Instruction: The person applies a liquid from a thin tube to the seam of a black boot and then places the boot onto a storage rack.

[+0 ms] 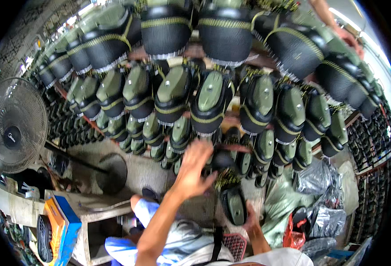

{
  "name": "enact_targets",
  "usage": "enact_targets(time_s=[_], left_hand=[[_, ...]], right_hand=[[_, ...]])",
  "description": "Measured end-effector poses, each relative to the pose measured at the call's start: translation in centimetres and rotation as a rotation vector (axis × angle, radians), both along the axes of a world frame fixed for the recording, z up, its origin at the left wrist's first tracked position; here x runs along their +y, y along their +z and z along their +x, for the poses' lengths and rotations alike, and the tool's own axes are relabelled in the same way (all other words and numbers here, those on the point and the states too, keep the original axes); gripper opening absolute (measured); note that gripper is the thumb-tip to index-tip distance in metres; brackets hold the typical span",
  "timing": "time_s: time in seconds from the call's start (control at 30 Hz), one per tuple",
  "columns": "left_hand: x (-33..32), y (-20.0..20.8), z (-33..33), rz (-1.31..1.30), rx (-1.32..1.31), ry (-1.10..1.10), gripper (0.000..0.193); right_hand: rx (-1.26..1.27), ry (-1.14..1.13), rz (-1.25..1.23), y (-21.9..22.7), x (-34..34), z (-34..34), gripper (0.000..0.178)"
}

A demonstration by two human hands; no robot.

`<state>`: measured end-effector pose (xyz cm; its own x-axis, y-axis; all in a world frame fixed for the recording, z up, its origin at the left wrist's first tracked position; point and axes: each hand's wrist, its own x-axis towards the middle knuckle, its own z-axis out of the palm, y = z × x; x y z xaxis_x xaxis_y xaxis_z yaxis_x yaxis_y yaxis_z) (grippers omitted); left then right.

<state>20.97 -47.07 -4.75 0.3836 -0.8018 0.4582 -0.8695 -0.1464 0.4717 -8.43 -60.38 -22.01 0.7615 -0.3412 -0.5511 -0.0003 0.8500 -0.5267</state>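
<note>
My right hand grips a black shoe upper on a green plastic last, held low in front of my body; its yellow laces show at the far end. My left hand is stretched forward, thumb apart from the fingers, somewhat smeared by motion. Nothing shows in its grasp. Its fingertips come near the lower rows of a tiered rack full of black shoe uppers on green lasts. Closest above it hangs one lasted upper with a yellow stitched seam around the toe. Whether the fingertips touch any upper I cannot tell.
A standing fan is at the left. Beside a wooden bench lie a blue and orange box and a black sole. Grey plastic bags and a red bag lie at right. Another person's hand reaches in at upper right.
</note>
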Motion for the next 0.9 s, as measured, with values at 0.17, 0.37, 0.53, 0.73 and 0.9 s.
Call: enact_targets(time_s=[0.17,0.37,0.53,0.73,0.9], left_hand=[[11.9,4.4,-3.8,0.632,-0.283,-0.116,0.119],[26.4,11.8,-6.3,0.617,-0.732,0.171,0.099],[36.6,17.3,-15.2,0.587,-1.066,0.716,0.034],[48.5,17.4,-26.6,0.716,-0.722,1.593,0.09],[59.2,16.8,-26.6,0.505,-0.657,1.846,0.093]], right_hand=[[-0.229,0.544,-0.109,2.3,0.4,2.8,0.058],[-0.452,1.234,-0.62,15.2,6.9,13.8,0.087],[-1.009,1.544,-0.561,20.5,19.3,23.9,0.07],[-1.218,1.069,-0.494,26.3,43.4,33.6,0.065],[-1.196,0.903,-1.091,26.1,55.9,34.2,0.093]])
